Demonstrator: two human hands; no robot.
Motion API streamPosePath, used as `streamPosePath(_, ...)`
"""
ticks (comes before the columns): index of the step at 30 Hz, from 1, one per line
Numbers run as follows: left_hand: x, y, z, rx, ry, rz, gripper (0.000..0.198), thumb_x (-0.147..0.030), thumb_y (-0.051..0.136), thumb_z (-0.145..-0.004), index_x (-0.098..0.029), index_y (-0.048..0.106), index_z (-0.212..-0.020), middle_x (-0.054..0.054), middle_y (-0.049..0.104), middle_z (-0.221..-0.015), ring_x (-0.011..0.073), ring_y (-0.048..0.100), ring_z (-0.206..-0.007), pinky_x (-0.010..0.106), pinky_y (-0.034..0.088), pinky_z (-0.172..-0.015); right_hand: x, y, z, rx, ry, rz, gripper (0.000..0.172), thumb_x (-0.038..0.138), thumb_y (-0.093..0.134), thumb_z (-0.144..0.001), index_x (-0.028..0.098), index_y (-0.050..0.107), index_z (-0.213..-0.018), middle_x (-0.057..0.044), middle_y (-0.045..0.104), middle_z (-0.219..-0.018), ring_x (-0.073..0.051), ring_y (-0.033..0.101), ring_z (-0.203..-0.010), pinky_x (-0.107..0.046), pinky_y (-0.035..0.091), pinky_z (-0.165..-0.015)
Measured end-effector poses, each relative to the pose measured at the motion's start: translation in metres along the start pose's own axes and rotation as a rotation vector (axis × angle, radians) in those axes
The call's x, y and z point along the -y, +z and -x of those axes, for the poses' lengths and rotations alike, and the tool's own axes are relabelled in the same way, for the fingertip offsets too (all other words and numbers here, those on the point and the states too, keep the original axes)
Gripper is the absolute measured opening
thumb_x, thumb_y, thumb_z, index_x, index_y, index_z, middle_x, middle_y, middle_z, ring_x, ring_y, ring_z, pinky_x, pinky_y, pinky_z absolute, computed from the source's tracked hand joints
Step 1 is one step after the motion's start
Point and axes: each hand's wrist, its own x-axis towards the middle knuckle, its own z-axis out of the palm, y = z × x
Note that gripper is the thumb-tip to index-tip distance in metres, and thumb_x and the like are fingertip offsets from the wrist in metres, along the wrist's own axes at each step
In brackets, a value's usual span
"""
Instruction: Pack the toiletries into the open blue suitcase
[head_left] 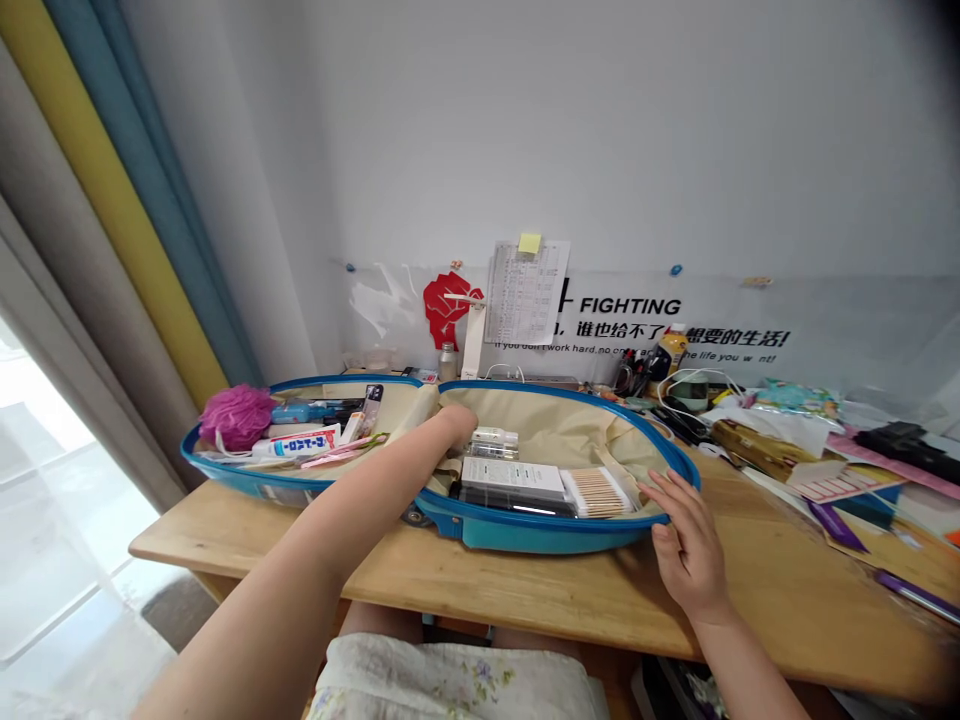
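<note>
A small blue suitcase (555, 535) with a beige lining lies spread open on the wooden desk. My left hand (456, 428) reaches into its right half near the hinge, beside small clear bottles (495, 443); its fingers are turned away and hidden. Nearer to me in that half lie a flat box with a white printed top (514, 476) and a pack of cotton swabs (598, 491). At the right end, my right hand (688, 545) rests on the blue rim with its fingers stretched out and apart.
The suitcase's left half holds a purple bath puff (237, 417), a toothpaste box (297, 443) and other toiletries. A yellow-labelled bottle (667, 355), cables, papers and a purple pen (916, 594) clutter the right of the wooden desk (765, 570). Curtains hang at left.
</note>
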Motion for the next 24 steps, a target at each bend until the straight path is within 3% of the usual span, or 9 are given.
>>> streamPosePath(3, -0.002, -0.006, 0.005, -0.022, -0.003, 0.022, 0.032, -0.036, 0.057, -0.091, -0.019, 0.058, -0.119, 0.009, 0.058, -0.123, 0.0213, 0.059, -0.106, 0.044, 0.051, -0.090, 0.000, 0.000, 0.000, 0.003, -0.006, 0.009, 0.038, 0.036, 0.039, -0.094, 0.023, 0.058, -0.124, -0.012, 0.060, -0.128, -0.032, 0.048, -0.129, -0.056, 0.040, -0.105)
streamPosePath(6, 0.010, -0.020, 0.013, -0.122, -0.035, 0.053, 0.036, -0.036, 0.057, -0.092, -0.018, 0.056, -0.123, 0.010, 0.056, -0.126, 0.0224, 0.058, -0.108, 0.045, 0.051, -0.091, -0.001, 0.000, 0.000, -0.003, -0.017, 0.016, 0.038, 0.036, 0.038, -0.094, 0.022, 0.058, -0.124, -0.012, 0.060, -0.127, -0.031, 0.048, -0.128, -0.056, 0.041, -0.104)
streamPosePath(9, 0.044, -0.037, 0.029, -0.240, -0.142, 0.058, 0.036, -0.037, 0.055, -0.093, -0.020, 0.055, -0.124, 0.010, 0.055, -0.129, 0.0231, 0.057, -0.110, 0.046, 0.050, -0.092, 0.000, 0.001, 0.000, -0.012, -0.024, 0.013, 0.038, 0.035, 0.038, -0.095, 0.022, 0.057, -0.124, -0.012, 0.060, -0.128, -0.031, 0.047, -0.129, -0.056, 0.040, -0.104)
streamPosePath(12, 0.096, -0.042, 0.058, -0.284, -0.343, 0.016, 0.037, -0.037, 0.056, -0.092, -0.019, 0.054, -0.125, 0.010, 0.055, -0.129, 0.0235, 0.057, -0.111, 0.046, 0.049, -0.093, 0.000, 0.000, 0.000, -0.015, -0.022, 0.007, 0.037, 0.035, 0.039, -0.094, 0.023, 0.058, -0.124, -0.011, 0.061, -0.127, -0.031, 0.048, -0.129, -0.056, 0.040, -0.104)
streamPosePath(15, 0.148, -0.029, 0.098, -0.265, -0.548, -0.049, 0.041, -0.037, 0.058, -0.091, -0.018, 0.053, -0.127, 0.011, 0.053, -0.132, 0.0257, 0.054, -0.116, 0.050, 0.047, -0.096, -0.001, 0.000, -0.001, -0.010, -0.012, 0.003, 0.038, 0.037, 0.040, -0.094, 0.023, 0.059, -0.124, -0.011, 0.062, -0.126, -0.031, 0.049, -0.128, -0.055, 0.041, -0.104)
streamPosePath(18, 0.184, -0.007, 0.137, -0.213, -0.679, -0.094, 0.041, -0.037, 0.058, -0.090, -0.017, 0.054, -0.126, 0.011, 0.053, -0.132, 0.0270, 0.052, -0.119, 0.053, 0.043, -0.099, -0.001, 0.001, -0.001, -0.011, -0.005, -0.005, 0.037, 0.038, 0.040, -0.094, 0.023, 0.060, -0.121, -0.011, 0.062, -0.124, -0.031, 0.050, -0.127, -0.054, 0.042, -0.104)
streamPosePath(21, 0.206, 0.010, 0.161, -0.176, -0.712, -0.097, 0.038, -0.036, 0.060, -0.090, -0.016, 0.056, -0.123, 0.011, 0.054, -0.131, 0.0273, 0.051, -0.121, 0.054, 0.041, -0.102, 0.000, 0.001, -0.001, -0.021, -0.004, -0.014, 0.036, 0.037, 0.040, -0.094, 0.023, 0.060, -0.122, -0.011, 0.062, -0.125, -0.031, 0.048, -0.128, -0.055, 0.041, -0.104)
streamPosePath(24, 0.218, 0.018, 0.169, -0.185, -0.647, -0.042, 0.037, -0.035, 0.060, -0.089, -0.016, 0.057, -0.122, 0.011, 0.055, -0.130, 0.0268, 0.052, -0.119, 0.053, 0.042, -0.101, 0.001, 0.001, -0.001, -0.027, -0.013, -0.009, 0.036, 0.035, 0.041, -0.094, 0.023, 0.058, -0.123, -0.011, 0.061, -0.126, -0.031, 0.048, -0.129, -0.055, 0.041, -0.104)
